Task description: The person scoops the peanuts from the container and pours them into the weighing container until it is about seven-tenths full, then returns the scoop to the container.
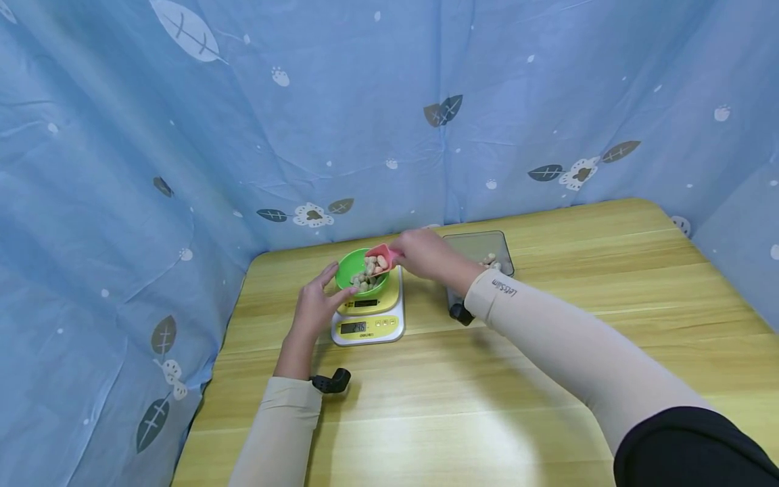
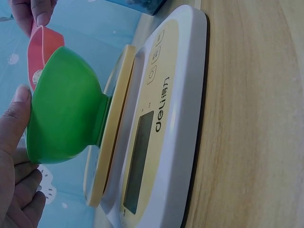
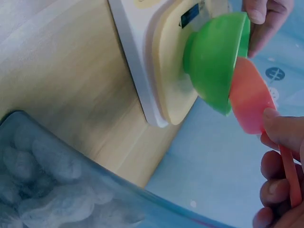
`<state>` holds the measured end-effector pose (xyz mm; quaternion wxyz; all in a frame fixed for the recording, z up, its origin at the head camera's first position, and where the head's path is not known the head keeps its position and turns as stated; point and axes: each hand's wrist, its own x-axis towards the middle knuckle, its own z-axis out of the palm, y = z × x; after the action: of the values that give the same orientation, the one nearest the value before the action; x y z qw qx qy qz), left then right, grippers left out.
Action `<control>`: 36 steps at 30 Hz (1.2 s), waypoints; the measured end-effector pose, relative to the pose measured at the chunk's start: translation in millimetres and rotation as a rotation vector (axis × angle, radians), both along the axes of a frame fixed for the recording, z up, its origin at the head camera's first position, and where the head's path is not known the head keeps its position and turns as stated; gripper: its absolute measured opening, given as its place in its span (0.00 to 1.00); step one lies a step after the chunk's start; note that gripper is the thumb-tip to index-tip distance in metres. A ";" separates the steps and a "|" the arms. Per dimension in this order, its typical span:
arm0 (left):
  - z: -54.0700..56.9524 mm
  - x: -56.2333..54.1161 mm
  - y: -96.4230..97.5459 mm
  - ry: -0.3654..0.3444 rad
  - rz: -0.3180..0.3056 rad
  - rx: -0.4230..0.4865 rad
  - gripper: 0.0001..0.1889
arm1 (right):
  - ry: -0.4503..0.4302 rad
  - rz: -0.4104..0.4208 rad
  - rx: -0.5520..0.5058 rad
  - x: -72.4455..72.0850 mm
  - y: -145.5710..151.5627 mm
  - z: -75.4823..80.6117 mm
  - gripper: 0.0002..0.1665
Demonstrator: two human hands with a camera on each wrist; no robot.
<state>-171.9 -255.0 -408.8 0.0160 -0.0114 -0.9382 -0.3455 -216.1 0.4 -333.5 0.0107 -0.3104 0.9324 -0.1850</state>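
Observation:
A green bowl (image 1: 344, 272) with unshelled peanuts (image 1: 364, 282) in it stands on the yellow platform of a kitchen scale (image 1: 368, 331). My left hand (image 1: 313, 304) holds the bowl at its left side, thumb toward the front and fingers farther back, as the left wrist view also shows at the rim. My right hand (image 1: 424, 255) grips the handle of a pink scoop (image 3: 249, 97). Tilted over the bowl's right rim, the scoop carries several peanuts. The scale's display (image 1: 353, 327) shows digits that look like 246; a decimal point cannot be made out.
To the right of the scale, a grey see-through tray (image 1: 481, 242) with more peanuts (image 3: 57, 204) is partly hidden under my right forearm. Blue patterned curtain (image 1: 389, 122) hangs behind and left of the wooden table (image 1: 426, 406).

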 end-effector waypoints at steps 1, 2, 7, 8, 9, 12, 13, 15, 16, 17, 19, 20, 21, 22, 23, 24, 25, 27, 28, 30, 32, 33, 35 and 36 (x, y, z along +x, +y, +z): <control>-0.1 -0.2 0.1 0.001 0.003 0.000 0.43 | 0.030 0.007 0.018 1.0 -0.5 -0.2 0.08; -0.2 -0.2 0.2 0.003 0.003 -0.001 0.43 | 0.064 0.016 0.038 2.1 -1.0 -0.3 0.08; -0.5 0.1 -0.2 0.003 0.001 -0.005 0.44 | 0.232 0.065 0.122 6.6 -2.2 -1.8 0.06; -0.4 0.4 -0.4 0.005 -0.001 -0.005 0.44 | 0.255 0.071 0.132 7.4 -2.3 -1.8 0.07; -0.4 0.8 -0.4 0.008 -0.001 -0.002 0.44 | 0.272 0.076 0.140 8.2 -2.4 -2.0 0.08; -0.1 1.8 -0.3 0.014 -0.006 0.001 0.44 | 0.323 0.082 0.175 10.4 -1.9 -1.9 0.12; 0.2 2.1 -0.3 0.013 -0.008 0.003 0.44 | 0.341 0.083 0.187 11.1 -1.4 -1.6 0.13; 0.5 2.6 -0.2 0.014 -0.010 0.000 0.45 | 0.386 0.084 0.216 12.4 -0.3 -0.9 0.14; 0.6 2.8 -0.1 0.014 -0.011 -0.001 0.46 | 0.410 0.086 0.229 12.9 0.3 -0.4 0.14; 0.7 2.9 -0.1 0.015 -0.014 -0.001 0.46 | 0.431 0.088 0.237 13.3 1.0 0.1 0.15; 0.9 3.4 -0.1 0.014 -0.017 0.002 0.47 | 0.467 0.090 0.246 13.7 2.5 1.0 0.15; 0.8 3.5 -0.1 0.013 -0.016 0.002 0.46 | 0.479 0.090 0.249 13.7 3.2 1.4 0.15; 0.9 3.6 -0.2 0.011 -0.018 0.003 0.46 | 0.485 0.090 0.247 13.6 3.8 1.6 0.16; 0.8 3.7 -0.3 0.009 -0.018 0.003 0.46 | 0.488 0.089 0.246 13.5 4.5 1.9 0.16; 0.8 3.8 -0.2 0.005 -0.018 0.002 0.46 | 0.488 0.086 0.243 13.2 5.2 2.1 0.16; 0.9 4.0 -0.3 0.000 -0.016 -0.001 0.46 | 0.485 0.084 0.241 13.0 5.8 2.3 0.16; 0.9 4.0 -0.3 -0.005 -0.015 -0.006 0.46 | 0.482 0.082 0.235 12.7 6.4 2.5 0.16; 1.0 4.1 -0.2 -0.014 -0.010 -0.012 0.46 | 0.481 0.078 0.226 12.4 7.9 3.0 0.16; 0.9 4.2 -0.3 -0.018 -0.008 -0.016 0.46 | 0.480 0.076 0.216 12.4 8.7 3.2 0.16; 1.3 4.3 -0.2 -0.028 -0.004 -0.017 0.47 | 0.481 0.072 0.195 12.3 10.2 3.8 0.15; 1.8 4.2 -0.2 -0.037 0.003 -0.014 0.48 | 0.481 0.069 0.176 12.4 11.6 4.2 0.14; 2.3 4.2 -0.2 -0.042 0.003 -0.012 0.48 | 0.479 0.067 0.165 12.5 12.3 4.3 0.14; 3.2 4.0 -0.4 -0.048 0.007 -0.008 0.49 | 0.472 0.064 0.155 12.8 13.6 4.6 0.14; 3.8 4.1 -0.5 -0.051 0.007 -0.005 0.50 | 0.470 0.061 0.152 13.0 14.3 4.8 0.14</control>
<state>-167.9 -255.5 -405.0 -0.0068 0.0007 -0.9392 -0.3434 -203.1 14.7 -328.7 -0.1773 -0.3714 0.9107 -0.0366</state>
